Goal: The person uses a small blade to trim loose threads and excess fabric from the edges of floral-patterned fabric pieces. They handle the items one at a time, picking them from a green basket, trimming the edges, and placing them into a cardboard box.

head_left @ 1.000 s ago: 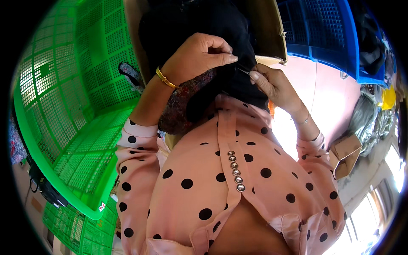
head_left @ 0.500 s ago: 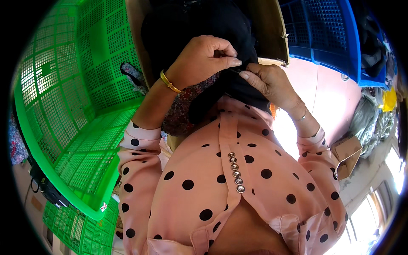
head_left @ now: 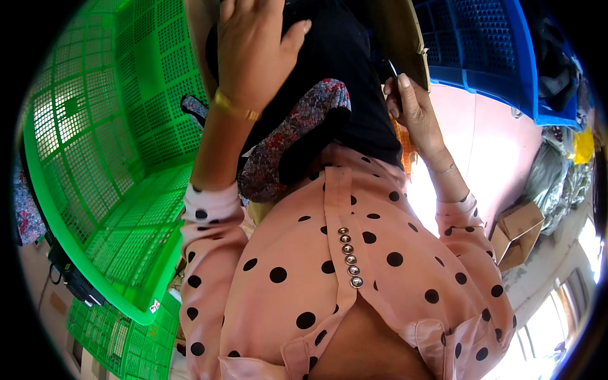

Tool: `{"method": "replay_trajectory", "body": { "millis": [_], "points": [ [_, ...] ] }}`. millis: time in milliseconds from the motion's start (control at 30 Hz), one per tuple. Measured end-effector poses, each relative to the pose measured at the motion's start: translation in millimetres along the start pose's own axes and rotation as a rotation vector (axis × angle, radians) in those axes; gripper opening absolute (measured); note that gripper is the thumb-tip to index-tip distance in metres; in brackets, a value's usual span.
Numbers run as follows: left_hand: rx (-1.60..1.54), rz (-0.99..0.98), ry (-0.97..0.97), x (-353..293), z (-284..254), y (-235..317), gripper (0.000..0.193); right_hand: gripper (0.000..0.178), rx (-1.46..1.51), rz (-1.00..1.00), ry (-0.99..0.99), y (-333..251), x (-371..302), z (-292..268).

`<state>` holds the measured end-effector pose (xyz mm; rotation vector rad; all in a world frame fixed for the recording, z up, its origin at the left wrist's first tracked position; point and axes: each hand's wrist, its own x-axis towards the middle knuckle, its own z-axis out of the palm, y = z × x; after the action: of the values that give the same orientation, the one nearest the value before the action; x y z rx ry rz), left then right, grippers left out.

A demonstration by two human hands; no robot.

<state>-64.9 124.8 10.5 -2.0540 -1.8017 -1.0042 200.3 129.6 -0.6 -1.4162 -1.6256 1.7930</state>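
Note:
My left hand (head_left: 253,57) is spread above the black cloth (head_left: 345,57), its thumb held apart and its fingertips cut off by the picture's upper edge. Whether it touches the cloth I cannot tell. My right hand (head_left: 415,111) is closed around a small slim tool with a shiny metal tip (head_left: 392,67); most of it is hidden in the fingers. Across my lap lies a floral cloth piece (head_left: 272,152) in grey and red with a black edge, beside the black cloth and between my two forearms.
A large green plastic crate (head_left: 95,209) stands at my left, with a floral scrap (head_left: 193,107) by its inner wall. Ahead is a cardboard box (head_left: 415,44). A blue crate (head_left: 481,82) stands far right, near clear plastic bags (head_left: 550,180) and a small carton (head_left: 519,231).
Both hands were together at the black cloth and have parted. My left hand moved up and left and opened; my right moved slightly right, its metal-tipped tool now showing. The floral piece is more exposed.

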Motion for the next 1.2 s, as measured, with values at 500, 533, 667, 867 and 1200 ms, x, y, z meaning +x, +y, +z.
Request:
{"method": "replay_trajectory", "body": {
  "millis": [500,533,667,867,1200],
  "points": [
    [-0.468,-0.496,-0.452,-85,-20,76,0.019,0.038,-0.081,-0.424,-0.005,25,12,56],
    [-0.478,-0.492,-0.472,-86,-20,77,0.017,0.038,-0.077,-0.360,-0.030,25,9,55],
    [-0.745,-0.733,-0.361,-97,-18,72,0.016,0.038,-0.125,-0.246,-0.108,15,7,40],
    [-0.833,-0.846,-0.220,-108,-19,72,0.015,0.038,-0.560,-0.396,-0.150,-8,8,8],
    [-0.440,-0.479,-0.395,-93,-29,76,0.012,0.041,-0.838,-0.342,-0.192,-22,-5,-5]
  ]
}}
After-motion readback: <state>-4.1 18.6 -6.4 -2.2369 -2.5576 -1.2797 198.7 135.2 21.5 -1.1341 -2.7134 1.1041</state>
